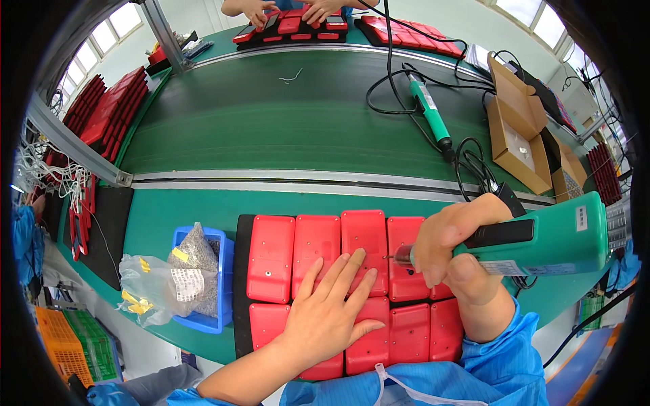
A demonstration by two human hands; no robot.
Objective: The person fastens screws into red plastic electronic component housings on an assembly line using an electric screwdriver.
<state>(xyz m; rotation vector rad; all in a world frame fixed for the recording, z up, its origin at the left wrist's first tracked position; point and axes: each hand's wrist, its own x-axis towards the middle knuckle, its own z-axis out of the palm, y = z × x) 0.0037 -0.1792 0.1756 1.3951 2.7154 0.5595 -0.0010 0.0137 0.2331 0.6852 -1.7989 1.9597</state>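
Several red plastic casings (271, 257) with small screw holes lie in two rows on a black mat (242, 271). My left hand (328, 308) rests flat across the middle casings, its fingers spread and holding nothing. In my right hand (460, 243) is a green electric screwdriver (562, 233), held nearly level. Its bit points left, over the casings just right of my left fingertips; whether the tip touches a screw I cannot tell. To the left stands a blue bin (228, 284) holding a clear bag of small screws (196, 254).
Beyond a metal rail (338, 184) runs a green conveyor belt (271, 122). A second green screwdriver (430, 111) with black cables lies there, left of an open cardboard box (518, 128). Stacked red casings (115, 115) stand far left. Another person's hands (315, 10) work on casings opposite.
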